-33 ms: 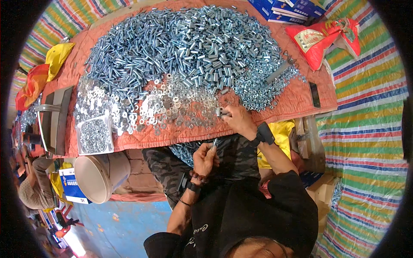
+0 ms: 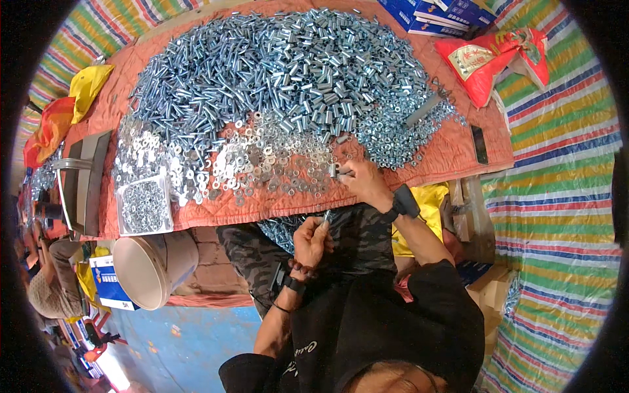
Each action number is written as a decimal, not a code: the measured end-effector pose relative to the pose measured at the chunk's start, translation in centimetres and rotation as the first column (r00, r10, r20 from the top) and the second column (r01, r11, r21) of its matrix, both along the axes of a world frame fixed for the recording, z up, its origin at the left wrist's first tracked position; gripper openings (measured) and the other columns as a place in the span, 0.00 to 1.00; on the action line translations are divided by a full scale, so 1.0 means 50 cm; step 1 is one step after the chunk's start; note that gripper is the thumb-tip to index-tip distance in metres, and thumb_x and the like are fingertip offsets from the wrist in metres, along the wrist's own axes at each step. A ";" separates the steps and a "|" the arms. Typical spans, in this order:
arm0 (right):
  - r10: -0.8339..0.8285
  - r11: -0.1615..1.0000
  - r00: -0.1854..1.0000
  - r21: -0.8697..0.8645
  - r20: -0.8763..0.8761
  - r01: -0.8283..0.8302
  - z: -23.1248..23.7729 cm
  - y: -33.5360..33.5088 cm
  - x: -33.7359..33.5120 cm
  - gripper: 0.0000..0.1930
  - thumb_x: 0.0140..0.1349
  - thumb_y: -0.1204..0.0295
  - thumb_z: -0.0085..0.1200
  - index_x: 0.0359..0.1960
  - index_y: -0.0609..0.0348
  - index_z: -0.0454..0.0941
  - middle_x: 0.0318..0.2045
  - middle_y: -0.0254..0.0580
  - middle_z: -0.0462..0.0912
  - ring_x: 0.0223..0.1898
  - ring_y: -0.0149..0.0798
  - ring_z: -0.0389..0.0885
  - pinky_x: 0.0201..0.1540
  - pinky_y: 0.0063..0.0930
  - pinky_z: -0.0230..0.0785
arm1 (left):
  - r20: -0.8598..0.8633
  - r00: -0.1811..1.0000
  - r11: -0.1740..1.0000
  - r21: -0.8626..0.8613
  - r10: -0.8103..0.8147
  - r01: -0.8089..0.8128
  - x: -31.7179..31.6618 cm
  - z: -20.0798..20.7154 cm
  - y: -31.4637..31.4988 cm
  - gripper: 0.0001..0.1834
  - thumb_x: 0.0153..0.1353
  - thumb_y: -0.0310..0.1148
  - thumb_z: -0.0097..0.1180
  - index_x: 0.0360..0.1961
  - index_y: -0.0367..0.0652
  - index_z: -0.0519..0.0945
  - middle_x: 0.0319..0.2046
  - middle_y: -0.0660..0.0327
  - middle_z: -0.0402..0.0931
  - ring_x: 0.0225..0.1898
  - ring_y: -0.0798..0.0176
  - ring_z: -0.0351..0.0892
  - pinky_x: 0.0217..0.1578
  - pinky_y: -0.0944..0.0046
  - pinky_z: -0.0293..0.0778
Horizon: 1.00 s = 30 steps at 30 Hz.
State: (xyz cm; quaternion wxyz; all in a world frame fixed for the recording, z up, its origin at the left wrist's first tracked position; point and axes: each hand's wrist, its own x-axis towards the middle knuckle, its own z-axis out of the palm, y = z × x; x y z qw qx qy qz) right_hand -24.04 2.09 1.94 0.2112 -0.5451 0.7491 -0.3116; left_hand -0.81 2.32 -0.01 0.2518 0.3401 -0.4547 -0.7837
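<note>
Low over my lap, my left hand (image 2: pixel 310 243) is closed, with a slim shiny metal bolt (image 2: pixel 326 216) sticking up from its fingertips. My right hand (image 2: pixel 363 183) reaches over the table's near edge, thumb and fingers pinched on a short metal sleeve (image 2: pixel 337 171) beside the washers. Flat washers (image 2: pixel 262 164) are spread in front of a large heap of metal pins (image 2: pixel 190 78) and short sleeves (image 2: pixel 321 72). Hex nuts (image 2: pixel 396 134) lie right of my right hand. More metal parts (image 2: pixel 278 234) show between my legs, partly hidden by my left hand.
A white tray of small washers (image 2: pixel 144 206) sits at the near left, by a grey metal bin (image 2: pixel 90 183). Below stands a beige bucket (image 2: pixel 141 272). A dark phone-like slab (image 2: pixel 479 145) and red bag (image 2: pixel 472 62) lie right; blue boxes (image 2: pixel 439 16) stand behind.
My right hand has shifted very slightly at the edge of the washers. My left hand and the piles look the same.
</note>
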 end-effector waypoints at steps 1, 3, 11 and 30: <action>-0.042 0.999 0.986 0.039 0.160 0.037 0.010 0.003 -0.003 0.12 0.57 0.72 0.60 0.39 0.67 0.80 0.27 0.48 0.84 0.28 0.42 0.84 0.30 0.33 0.76 | 0.017 1.000 1.000 0.017 0.013 -0.013 -0.001 -0.002 -0.003 0.10 0.69 0.34 0.53 0.41 0.37 0.76 0.22 0.64 0.75 0.19 0.72 0.74 0.20 0.71 0.73; -0.088 0.994 0.946 0.084 0.312 0.065 0.018 0.016 -0.016 0.12 0.58 0.72 0.61 0.38 0.68 0.80 0.26 0.44 0.84 0.26 0.36 0.84 0.27 0.30 0.75 | 0.027 0.999 0.998 0.038 0.040 -0.041 -0.005 -0.004 -0.010 0.09 0.69 0.33 0.54 0.41 0.37 0.77 0.21 0.65 0.74 0.18 0.72 0.73 0.19 0.71 0.71; -0.195 0.964 0.267 0.234 0.944 -0.125 0.048 0.057 0.011 0.07 0.64 0.69 0.60 0.36 0.59 0.81 0.24 0.29 0.80 0.20 0.25 0.77 0.21 0.20 0.68 | 0.128 0.982 0.929 -0.361 0.136 -0.082 -0.033 0.013 -0.033 0.07 0.66 0.30 0.58 0.35 0.36 0.78 0.16 0.64 0.73 0.18 0.73 0.71 0.20 0.69 0.68; -0.113 0.989 0.321 0.139 0.940 -0.059 0.043 0.065 0.074 0.06 0.65 0.71 0.58 0.38 0.61 0.77 0.24 0.31 0.78 0.20 0.25 0.77 0.20 0.19 0.68 | 0.127 0.973 0.814 -0.575 0.191 -0.085 -0.033 0.037 -0.026 0.05 0.65 0.28 0.58 0.38 0.37 0.79 0.18 0.64 0.76 0.19 0.73 0.76 0.22 0.70 0.72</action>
